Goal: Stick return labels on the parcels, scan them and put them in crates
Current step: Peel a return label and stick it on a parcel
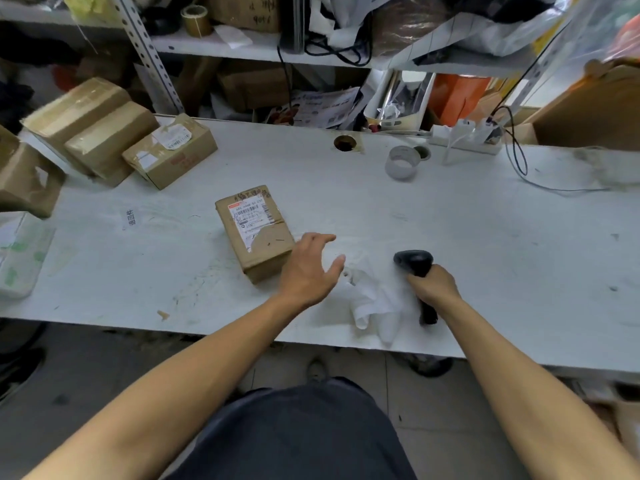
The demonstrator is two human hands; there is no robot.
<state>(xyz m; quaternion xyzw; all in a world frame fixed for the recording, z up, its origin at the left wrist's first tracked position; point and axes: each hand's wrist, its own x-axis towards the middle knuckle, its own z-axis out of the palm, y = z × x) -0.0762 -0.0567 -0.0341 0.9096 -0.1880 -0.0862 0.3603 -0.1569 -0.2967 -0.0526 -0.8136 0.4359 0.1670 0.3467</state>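
A small cardboard parcel (256,233) lies flat on the white desk (450,216), left of centre, its long axis running from the near right to the far left, with the printed label (250,213) on its far half. The left hand (308,268) hovers just beside the parcel's near right corner, fingers (323,238) loosely spread and holding nothing. The right hand (434,284) grips a black scanner (415,263), fingers curled round the handle, its head pointing away toward the far left, above crumpled white paper (374,299)
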